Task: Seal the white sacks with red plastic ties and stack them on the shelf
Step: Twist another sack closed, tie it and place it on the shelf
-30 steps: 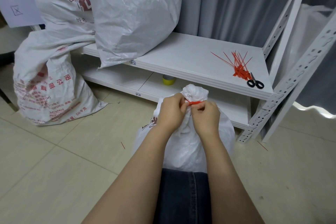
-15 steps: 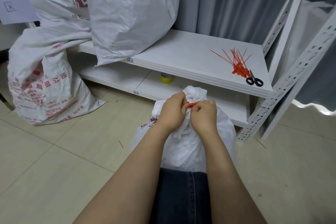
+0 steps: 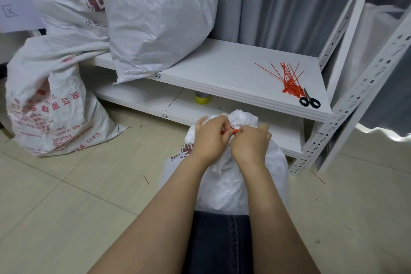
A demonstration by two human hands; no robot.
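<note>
At centre frame, the red tie (image 3: 234,132) lies crosswise around the gathered neck of the white sack (image 3: 242,176), between both hands: left hand (image 3: 211,138) and right hand (image 3: 250,143) pinch its ends, equally near.

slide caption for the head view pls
Both hands, left and right, cinch a red plastic tie around a white sack's neck.

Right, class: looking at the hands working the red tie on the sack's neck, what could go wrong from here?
1. The thin red plastic tie is pinched between both hands; it could slip loose from the bunched neck of the white woven sack.
2. The black-handled scissors lie near the white shelf board's edge; lifting the sack up could knock them off.
</note>
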